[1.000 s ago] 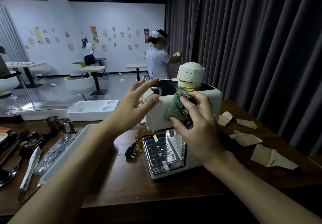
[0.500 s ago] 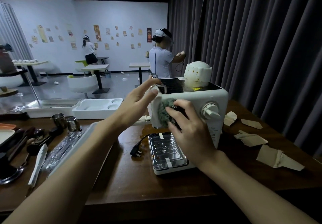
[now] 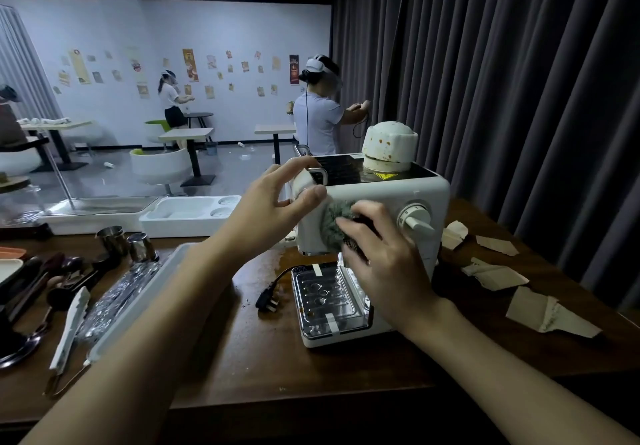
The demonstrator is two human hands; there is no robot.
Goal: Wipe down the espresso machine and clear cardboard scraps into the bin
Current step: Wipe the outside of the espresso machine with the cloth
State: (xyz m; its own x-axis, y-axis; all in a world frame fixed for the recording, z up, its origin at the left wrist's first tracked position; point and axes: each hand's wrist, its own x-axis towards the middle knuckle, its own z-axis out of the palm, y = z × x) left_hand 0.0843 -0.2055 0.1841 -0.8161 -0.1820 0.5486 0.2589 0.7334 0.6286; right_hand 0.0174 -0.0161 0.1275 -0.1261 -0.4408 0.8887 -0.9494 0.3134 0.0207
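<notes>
Head view: clutching a grey-green fuzzy cloth (image 3: 330,223) in the right hand (image 3: 384,264), pressing it against the white boxy espresso machine (image 3: 388,191) at twelve o'clock on the brown wooden table (image 3: 242,358). Gripping its ten-o'clock corner with the left hand (image 3: 277,202).

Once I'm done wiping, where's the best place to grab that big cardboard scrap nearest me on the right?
Pinch the big cardboard scrap at the raised, torn crease across its middle, coming from above with the right hand, the nearer one. Its outer edges seem to lie flat on the table, leaving fingers little to get under.
</notes>
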